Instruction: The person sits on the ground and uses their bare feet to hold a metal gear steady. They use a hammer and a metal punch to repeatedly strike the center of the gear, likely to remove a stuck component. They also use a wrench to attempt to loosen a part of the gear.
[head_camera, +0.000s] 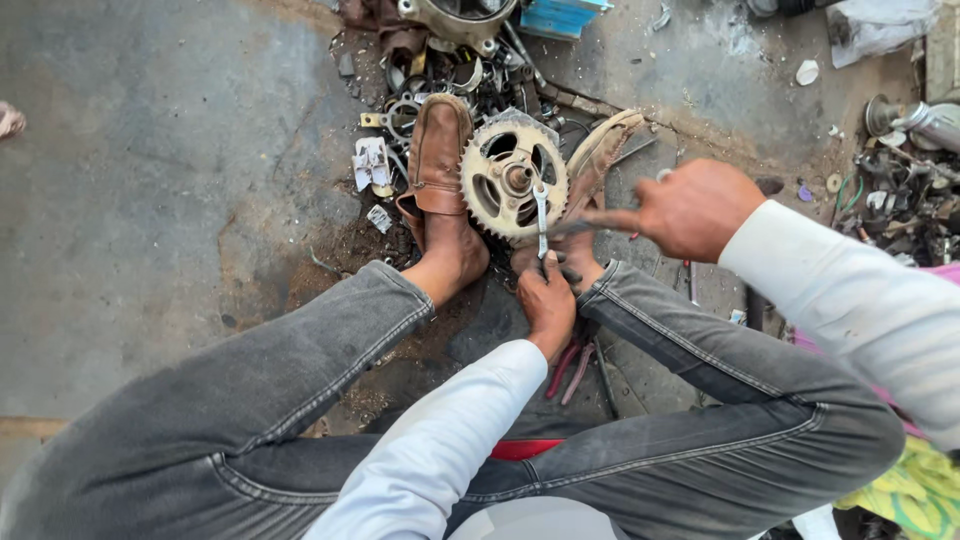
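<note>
From left: brown sandal (437, 160) pins the sprocket (513, 178) at upper centre of frame, on the concrete floor (150, 200); a second sandal (598, 155) braces its right edge. My left hand (547, 303) is closed around the lower end of a wrench (541, 215), whose head sits on the hub nut. My right hand (690, 208), right of centre, is fisted on a thin dark tool; motion blur, so I can't tell which kind. I judge the sprocket heavy, rigid steel, greasy with sharp teeth: hold it by spokes or hub, not the rim. Scrap parts (905, 190) at far right.
</note>
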